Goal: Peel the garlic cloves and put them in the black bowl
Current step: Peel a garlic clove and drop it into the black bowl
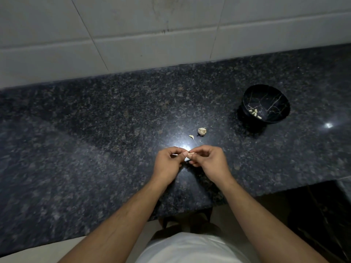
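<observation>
1. We are mid-peel: our left hand (168, 158) and right hand (206, 158) meet at the counter's (95, 149) centre, fingertips touching over one small clove (187, 158).
2. Left fingers are curled and pinch the clove; a pale sliver shows by the thumb. Right fingers are curled too, pinching a thin strip of skin (192, 153) that stands out from the clove.
3. The clove itself is mostly hidden between the fingers, so we cannot tell how much skin remains on it.
4. At 12 o'clock from the hands, near them, sits the rest of the bulb (202, 131), with a loose scrap (191, 137) just beside it at its 8 o'clock (clove or husk, too small to say).
5. The bowl (281, 103) stands well apart at 2 o'clock and holds a few peeled cloves (255, 113).
6. Next, we judge, the right hand should draw the strip away while the left keeps its pinch firm. Once bare, the clove goes out to 2 o'clock and into the bowl.
</observation>
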